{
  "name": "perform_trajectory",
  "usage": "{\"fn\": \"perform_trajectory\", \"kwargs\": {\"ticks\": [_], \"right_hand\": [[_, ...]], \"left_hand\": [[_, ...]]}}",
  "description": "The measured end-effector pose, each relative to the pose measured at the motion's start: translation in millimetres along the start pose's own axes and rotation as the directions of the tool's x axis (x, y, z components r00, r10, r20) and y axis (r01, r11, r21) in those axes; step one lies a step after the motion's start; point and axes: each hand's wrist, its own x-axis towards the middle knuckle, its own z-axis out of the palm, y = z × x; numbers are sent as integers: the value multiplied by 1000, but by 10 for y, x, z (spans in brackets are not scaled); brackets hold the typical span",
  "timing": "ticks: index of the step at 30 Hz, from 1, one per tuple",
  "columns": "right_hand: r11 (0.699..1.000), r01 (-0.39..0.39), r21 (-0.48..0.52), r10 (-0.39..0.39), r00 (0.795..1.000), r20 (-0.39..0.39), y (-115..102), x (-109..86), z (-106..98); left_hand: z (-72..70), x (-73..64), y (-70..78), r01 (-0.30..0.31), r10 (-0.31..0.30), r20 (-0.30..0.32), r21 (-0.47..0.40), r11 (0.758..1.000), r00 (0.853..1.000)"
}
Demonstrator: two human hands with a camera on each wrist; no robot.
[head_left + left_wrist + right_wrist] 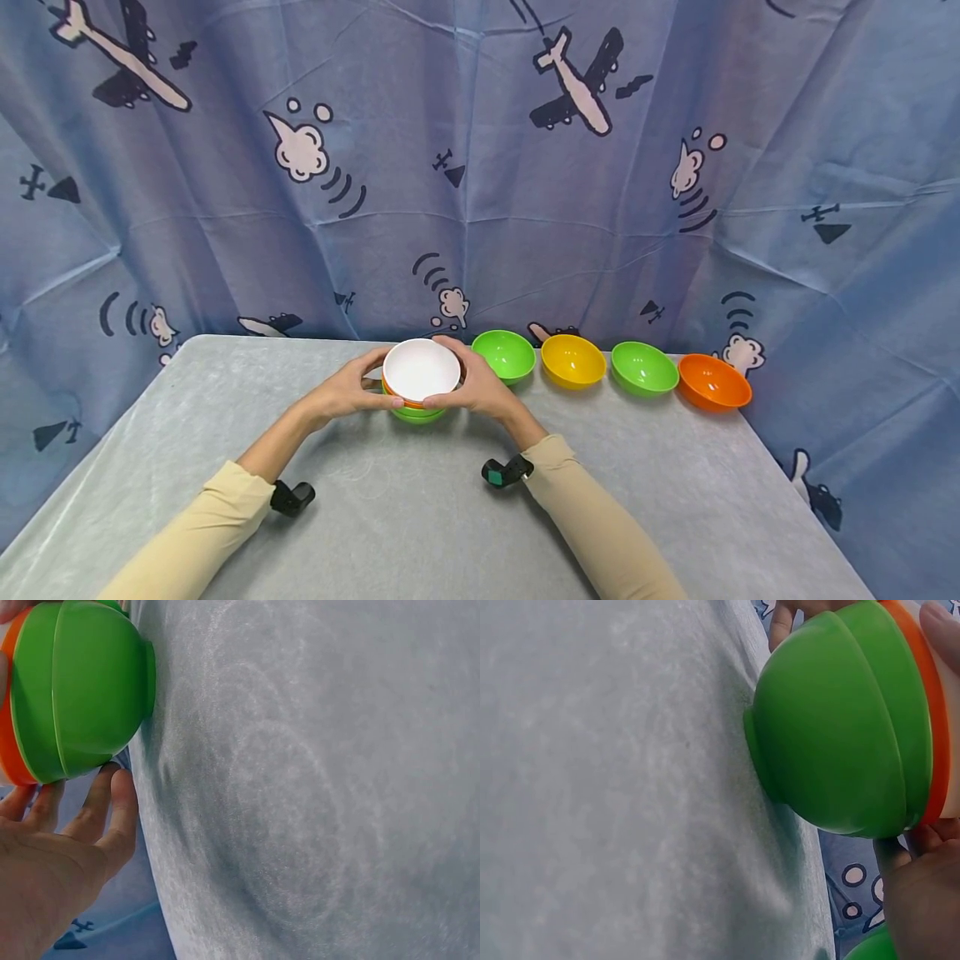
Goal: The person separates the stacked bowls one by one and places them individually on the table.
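A white bowl (422, 369) sits at the top of a nested stack near the table's back edge. Below it shows an orange bowl's rim (935, 727), then two green bowls (832, 727), the lowest standing on its foot on the table. My left hand (345, 389) holds the white bowl from the left, thumb at the near side and fingers round the far side. From the right, my right hand (480, 383) grips the same bowl in a matching way. In the left wrist view several left fingers touch or lie close to the stacked green bowls (90, 682).
To the right of the stack, a row of single bowls runs along the back edge: green (504, 357), yellow (573, 362), another green (644, 368) and orange (714, 382). A pale cloth covers the table (390, 517). Behind hangs a blue airplane-print curtain (480, 183).
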Motion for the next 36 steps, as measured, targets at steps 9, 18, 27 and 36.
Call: {"fn": "perform_trajectory", "kwargs": {"ticks": [9, 18, 27, 36], "right_hand": [[1000, -21, 12, 22, 999, -24, -215, -28, -11], [998, 35, 61, -33, 999, -37, -431, -49, -48], [997, 51, 61, -46, 996, -75, -233, -1, -157], [994, 78, 71, -71, 992, -100, -265, -62, -261]], "left_hand": [[6, 3, -2, 3, -3, 0, -11, 1000, 1000], [10, 0, 2, 11, -11, 5, -17, 1000, 1000], [12, 1, 12, 6, -6, 10, -12, 1000, 1000], [10, -8, 18, 0, 0, 8, 5, 1000, 1000]]}}
